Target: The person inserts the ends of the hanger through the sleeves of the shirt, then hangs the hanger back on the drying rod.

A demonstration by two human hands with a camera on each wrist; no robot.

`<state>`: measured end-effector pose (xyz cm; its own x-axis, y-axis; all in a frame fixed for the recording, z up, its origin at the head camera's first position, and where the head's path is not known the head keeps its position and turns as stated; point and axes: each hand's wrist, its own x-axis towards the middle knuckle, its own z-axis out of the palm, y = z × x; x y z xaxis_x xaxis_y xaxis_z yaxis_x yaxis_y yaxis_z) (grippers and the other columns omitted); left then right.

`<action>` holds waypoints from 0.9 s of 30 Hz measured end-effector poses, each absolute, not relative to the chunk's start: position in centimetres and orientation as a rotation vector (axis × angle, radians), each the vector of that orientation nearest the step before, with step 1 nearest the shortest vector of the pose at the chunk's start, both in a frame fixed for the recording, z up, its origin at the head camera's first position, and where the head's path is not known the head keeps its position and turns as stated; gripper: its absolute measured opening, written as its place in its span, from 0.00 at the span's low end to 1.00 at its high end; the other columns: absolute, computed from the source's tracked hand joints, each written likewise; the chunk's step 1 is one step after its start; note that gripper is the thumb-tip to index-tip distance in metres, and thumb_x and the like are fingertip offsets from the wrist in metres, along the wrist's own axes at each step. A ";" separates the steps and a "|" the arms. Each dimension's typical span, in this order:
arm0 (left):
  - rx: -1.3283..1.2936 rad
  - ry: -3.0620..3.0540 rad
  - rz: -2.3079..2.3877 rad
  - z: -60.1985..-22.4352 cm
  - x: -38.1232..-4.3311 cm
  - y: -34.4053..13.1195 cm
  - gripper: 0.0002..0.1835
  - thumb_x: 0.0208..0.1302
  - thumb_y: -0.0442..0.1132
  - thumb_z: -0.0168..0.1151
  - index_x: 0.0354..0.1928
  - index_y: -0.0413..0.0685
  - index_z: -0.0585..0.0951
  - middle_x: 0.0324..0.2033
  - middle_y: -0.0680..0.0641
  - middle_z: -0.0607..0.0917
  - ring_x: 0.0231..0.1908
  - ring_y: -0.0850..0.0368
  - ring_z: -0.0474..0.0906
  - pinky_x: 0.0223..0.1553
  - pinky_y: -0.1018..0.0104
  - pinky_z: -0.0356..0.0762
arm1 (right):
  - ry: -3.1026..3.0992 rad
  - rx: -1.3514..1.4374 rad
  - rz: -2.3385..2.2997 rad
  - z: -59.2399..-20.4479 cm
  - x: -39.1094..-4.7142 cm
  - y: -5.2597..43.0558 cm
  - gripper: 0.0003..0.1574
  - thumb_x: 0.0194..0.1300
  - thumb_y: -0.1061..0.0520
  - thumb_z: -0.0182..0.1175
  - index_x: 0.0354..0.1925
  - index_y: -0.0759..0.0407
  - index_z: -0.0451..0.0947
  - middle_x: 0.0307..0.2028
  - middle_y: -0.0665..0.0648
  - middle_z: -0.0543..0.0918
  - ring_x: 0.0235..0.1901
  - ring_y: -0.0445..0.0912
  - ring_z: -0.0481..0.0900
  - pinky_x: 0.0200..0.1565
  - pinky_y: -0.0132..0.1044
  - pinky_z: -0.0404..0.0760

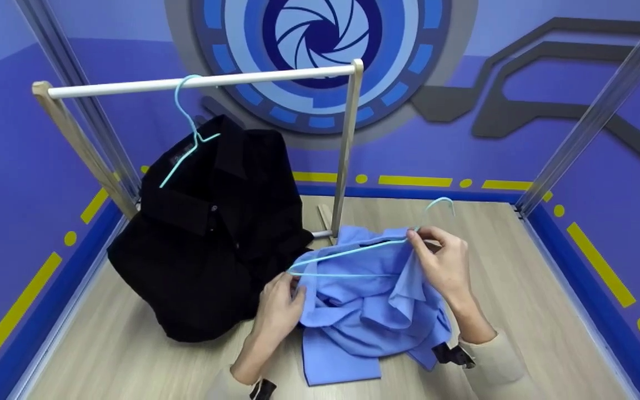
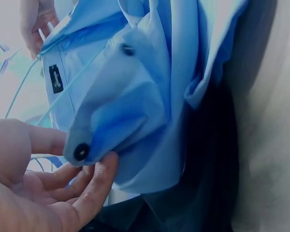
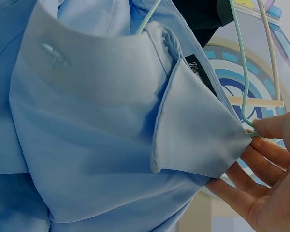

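A light blue shirt (image 1: 348,339) lies bunched on the table, its collar raised between the hands. A pale turquoise wire hanger (image 1: 348,254) slants across the collar opening, with its hook up at the right. My right hand (image 1: 446,266) pinches the hanger just below the hook, fingers against the collar (image 3: 203,125). At the hanger's left end, my left hand (image 1: 278,305) grips the shirt's front edge beside a dark button (image 2: 82,152). Inside the neck shows a black label (image 2: 56,79). Shirt folds hide the hanger's right end.
A black shirt (image 1: 198,289) hangs on another turquoise hanger (image 1: 186,161) from the white bar (image 1: 131,88) of a small wooden rack, left of the blue shirt. Blue-purple walls (image 1: 603,166) and metal posts (image 1: 592,122) enclose the wood-grain table (image 1: 542,311).
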<state>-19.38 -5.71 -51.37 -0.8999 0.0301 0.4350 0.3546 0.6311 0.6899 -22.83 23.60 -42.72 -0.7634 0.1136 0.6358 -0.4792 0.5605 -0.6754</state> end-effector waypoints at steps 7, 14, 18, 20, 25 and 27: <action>-0.245 -2.407 -1.226 -50.7 -19.8 -6.9 0.03 0.63 0.30 0.68 0.38 0.42 0.85 0.31 0.53 0.84 0.30 0.58 0.80 0.35 0.57 0.79 | -2.153 0.318 1.181 -43.8 -23.6 24.4 0.04 0.63 0.67 0.72 0.31 0.66 0.86 0.29 0.55 0.87 0.32 0.41 0.84 0.41 0.26 0.82; -0.208 -2.345 -1.253 -49.9 -20.2 -7.6 0.03 0.64 0.31 0.68 0.39 0.43 0.86 0.30 0.56 0.83 0.30 0.60 0.79 0.35 0.59 0.78 | -2.158 0.349 1.172 -44.3 -23.8 24.7 0.03 0.64 0.66 0.71 0.33 0.65 0.85 0.31 0.54 0.88 0.34 0.44 0.86 0.41 0.32 0.84; -0.181 -2.310 -1.259 -49.6 -20.4 -8.0 0.04 0.64 0.30 0.68 0.39 0.43 0.87 0.30 0.55 0.82 0.30 0.59 0.79 0.34 0.59 0.77 | -2.188 0.373 1.150 -44.4 -23.9 24.7 0.03 0.66 0.66 0.69 0.34 0.65 0.85 0.31 0.55 0.88 0.35 0.49 0.87 0.42 0.26 0.81; -0.167 -2.282 -1.273 -49.4 -20.5 -8.2 0.04 0.64 0.29 0.67 0.39 0.44 0.87 0.30 0.55 0.82 0.30 0.59 0.79 0.34 0.61 0.77 | -2.215 0.389 1.139 -44.4 -23.8 24.7 0.03 0.68 0.65 0.68 0.35 0.64 0.85 0.32 0.54 0.87 0.36 0.49 0.87 0.43 0.23 0.80; -0.153 -2.218 -1.293 -49.0 -20.7 -8.5 0.05 0.64 0.28 0.68 0.39 0.43 0.87 0.31 0.54 0.83 0.30 0.59 0.78 0.33 0.63 0.76 | -2.253 0.428 1.132 -44.4 -23.7 24.6 0.04 0.70 0.61 0.67 0.38 0.63 0.86 0.32 0.53 0.87 0.38 0.48 0.87 0.45 0.22 0.78; -0.153 -2.198 -1.289 -48.9 -20.8 -8.5 0.05 0.64 0.28 0.68 0.39 0.43 0.87 0.31 0.54 0.82 0.29 0.59 0.77 0.33 0.63 0.75 | -2.255 0.438 1.132 -44.4 -23.6 24.6 0.03 0.70 0.62 0.67 0.38 0.62 0.85 0.33 0.53 0.86 0.38 0.49 0.87 0.45 0.22 0.78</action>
